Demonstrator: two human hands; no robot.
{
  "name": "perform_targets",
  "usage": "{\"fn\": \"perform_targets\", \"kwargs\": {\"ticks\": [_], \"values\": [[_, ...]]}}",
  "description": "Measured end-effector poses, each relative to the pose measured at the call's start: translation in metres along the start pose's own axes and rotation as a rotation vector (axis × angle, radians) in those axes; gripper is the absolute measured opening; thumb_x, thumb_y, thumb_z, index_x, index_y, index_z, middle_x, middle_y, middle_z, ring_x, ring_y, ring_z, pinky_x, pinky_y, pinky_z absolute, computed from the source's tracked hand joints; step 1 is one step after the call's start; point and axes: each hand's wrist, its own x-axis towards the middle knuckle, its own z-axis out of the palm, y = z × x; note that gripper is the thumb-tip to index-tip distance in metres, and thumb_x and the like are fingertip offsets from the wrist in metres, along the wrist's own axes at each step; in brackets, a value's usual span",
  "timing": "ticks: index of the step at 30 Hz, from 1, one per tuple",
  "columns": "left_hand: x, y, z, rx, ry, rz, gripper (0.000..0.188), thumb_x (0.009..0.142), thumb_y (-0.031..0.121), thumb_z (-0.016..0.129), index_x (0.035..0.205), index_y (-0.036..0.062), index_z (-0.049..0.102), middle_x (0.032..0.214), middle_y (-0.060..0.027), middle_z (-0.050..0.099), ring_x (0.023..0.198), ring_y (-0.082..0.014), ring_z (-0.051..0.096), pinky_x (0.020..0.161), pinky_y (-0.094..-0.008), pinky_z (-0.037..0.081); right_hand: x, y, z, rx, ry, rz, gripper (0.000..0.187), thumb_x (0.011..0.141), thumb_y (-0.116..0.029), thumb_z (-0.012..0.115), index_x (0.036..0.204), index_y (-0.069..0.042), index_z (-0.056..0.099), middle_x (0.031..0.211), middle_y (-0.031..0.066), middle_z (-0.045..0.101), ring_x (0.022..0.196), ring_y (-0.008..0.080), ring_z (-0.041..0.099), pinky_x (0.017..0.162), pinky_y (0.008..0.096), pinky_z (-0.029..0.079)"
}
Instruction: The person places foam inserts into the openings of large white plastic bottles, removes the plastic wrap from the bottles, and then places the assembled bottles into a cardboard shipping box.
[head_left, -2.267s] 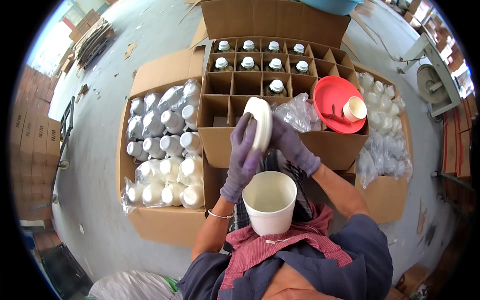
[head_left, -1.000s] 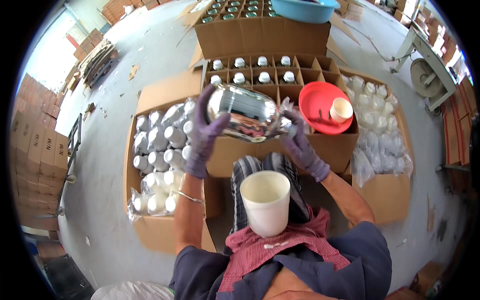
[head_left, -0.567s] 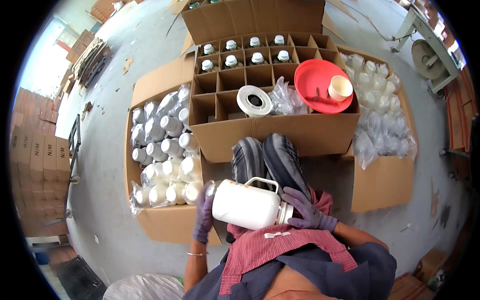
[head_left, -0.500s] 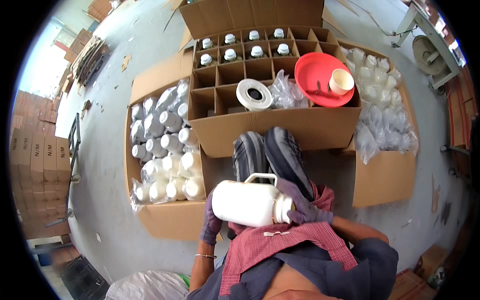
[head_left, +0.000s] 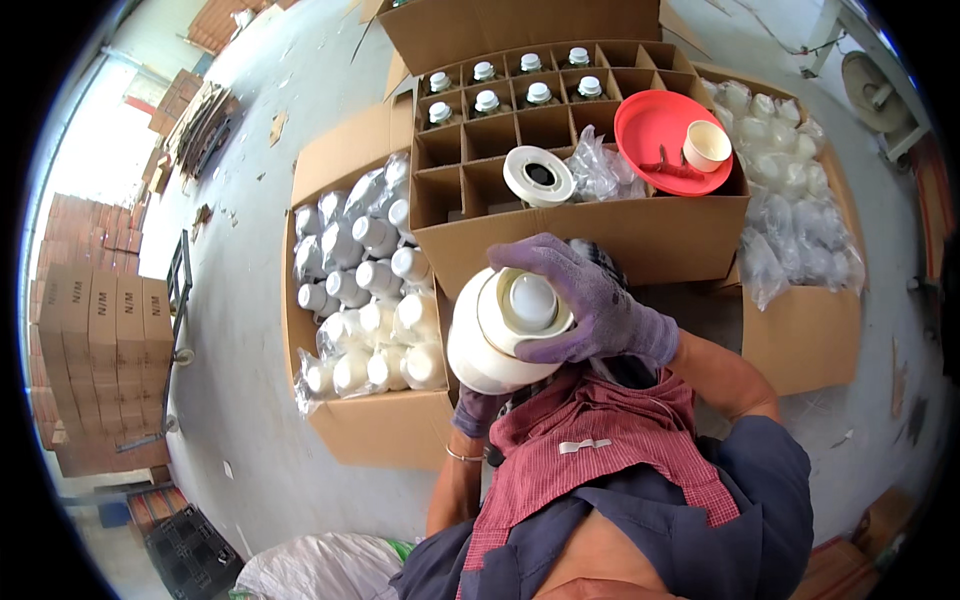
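A white plastic jug (head_left: 482, 345) stands near my lap with its wide neck facing up toward me. Inside the neck sits a rounded white inner piece (head_left: 533, 301). My right hand (head_left: 600, 300), in a purple glove, curls its thumb and fingers round the neck's rim. Low on the jug's near side, my left hand (head_left: 478, 411), also gloved, supports it; its fingers are mostly hidden behind the jug. The jug's handle is out of sight.
Ahead is a divided carton (head_left: 580, 236) with several white-capped bottles (head_left: 487, 101). On it lie a white round lid (head_left: 539, 176), clear plastic bags (head_left: 603, 168) and a red dish (head_left: 640, 125) holding a cream cup (head_left: 706, 146). Cartons of bagged white containers (head_left: 375, 237) flank it.
The jug has turned from lying sideways to neck up. My right hand has shifted from its side onto the neck's rim, and the left has slid beneath. The whole view has shifted slightly.
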Motion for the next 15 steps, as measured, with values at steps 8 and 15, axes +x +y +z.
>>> {"fn": "perform_targets", "kwargs": {"ticks": [8,15], "values": [[-0.008,-0.032,-0.016,-0.324,-0.210,-0.304,0.062,0.083,0.028,0.073,0.137,0.0103,0.047,0.133,-0.0106,0.056,0.123,-0.0234,0.053,0.107,-0.0382,0.039,-0.001,0.005,0.009,0.101,0.143,0.010,0.087,0.067,-0.035,0.084,0.136,-0.002,0.044,0.117,0.0136,0.056,0.108,0.0279,0.054,0.096,0.0400,0.040],[0.041,-0.080,-0.117,-0.675,-0.219,-0.491,0.056,0.083,0.030,0.072,0.132,0.0088,0.054,0.127,-0.0125,0.060,0.118,-0.0230,0.057,0.104,-0.0387,0.043,-0.089,0.044,0.020,-0.181,0.128,0.217,0.081,0.080,-0.040,0.073,0.139,0.001,0.036,0.129,0.0213,0.051,0.117,0.0359,0.051,0.103,0.0420,0.038]]}}
